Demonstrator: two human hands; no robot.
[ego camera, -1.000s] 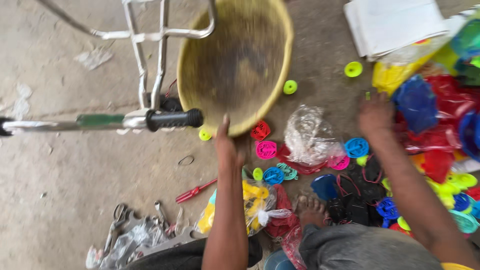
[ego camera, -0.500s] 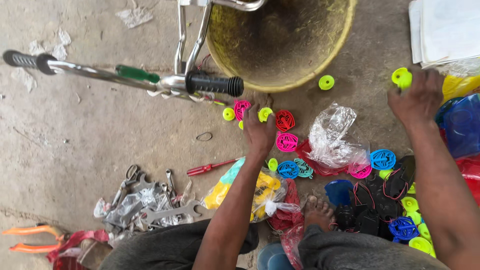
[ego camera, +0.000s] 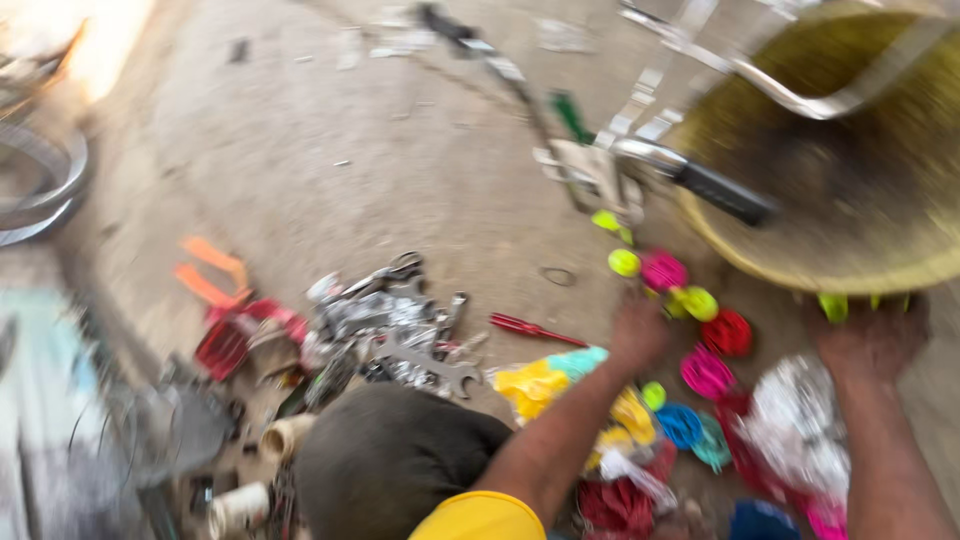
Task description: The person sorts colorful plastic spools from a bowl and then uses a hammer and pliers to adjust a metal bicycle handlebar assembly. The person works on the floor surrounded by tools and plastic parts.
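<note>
Head view, heavily motion-blurred, read from left to right. At far left, orange-handled pliers (ego camera: 205,270) lie on the concrete floor (ego camera: 330,150) beside a red object, next to a heap of metal tools (ego camera: 385,320) that includes a wrench; a red-handled screwdriver (ego camera: 530,327) lies just right of the heap. The view has swung leftward over the past second, so that the tool heap, earlier at the lower left edge, now sits near centre. The left hand (ego camera: 640,330) has stayed low among the coloured plastic discs (ego camera: 665,272), touching or hovering over the pink and yellow-green ones; blur hides whether its fingers are closed on any of them. Above it a bicycle handlebar with a black grip (ego camera: 725,193) crosses the rim of a yellow woven basket (ego camera: 850,200). The right hand (ego camera: 875,335), half a second ago far out at a yellow-green disc, has come in beneath the basket rim, with small yellow-green pieces (ego camera: 835,305) at its fingertips; its grip cannot be told. A clear plastic bag (ego camera: 790,420) lies below it
</note>
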